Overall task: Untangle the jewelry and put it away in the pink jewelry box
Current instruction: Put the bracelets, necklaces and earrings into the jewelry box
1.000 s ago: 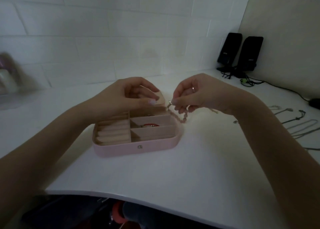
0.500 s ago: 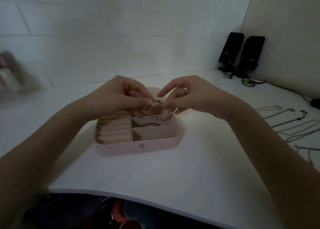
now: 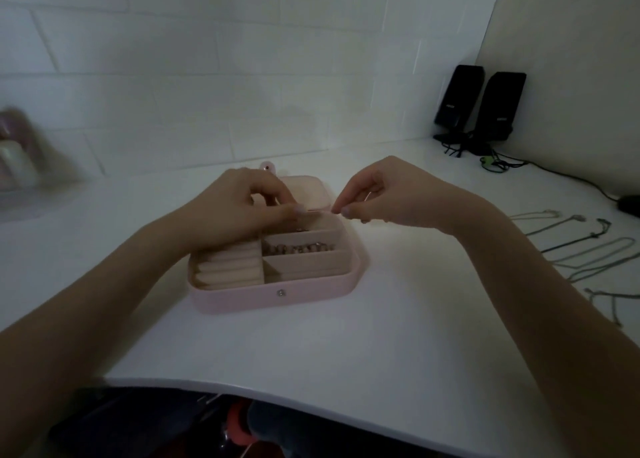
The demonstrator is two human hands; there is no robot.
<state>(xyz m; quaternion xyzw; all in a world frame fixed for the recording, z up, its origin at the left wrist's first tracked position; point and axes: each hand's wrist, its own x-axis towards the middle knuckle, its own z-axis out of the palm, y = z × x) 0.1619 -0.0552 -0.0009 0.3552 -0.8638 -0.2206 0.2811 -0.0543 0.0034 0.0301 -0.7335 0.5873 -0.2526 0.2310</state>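
In the middle compartment on the right side of the pink jewelry box (image 3: 277,293), a beaded bracelet (image 3: 298,248) lies stretched out, its long axis running left to right between the dividers, and it looks settled there with neither hand touching it. Your left hand (image 3: 242,211) hovers over the back of the box, thumb and forefinger drawn together just above the rear compartment; whether they pinch anything I cannot tell, though a small glint of metal shows just below them. Your right hand (image 3: 388,194) sits just beside the box's back right corner, its fingertips (image 3: 345,211) closed together (possibly on a fine end of chain, too small to make out). The box's lid (image 3: 311,194) lies folded back behind both hands. The relation that matters next, as I judge it: the remaining necklaces (image 3: 588,246) lie well apart to your right on the white table (image 3: 311,353), spread in loose strands running roughly away from you, so your right hand is much the nearer one to fetch the next piece, while the left can stay by the box to steady it. The front compartment looks empty from here.
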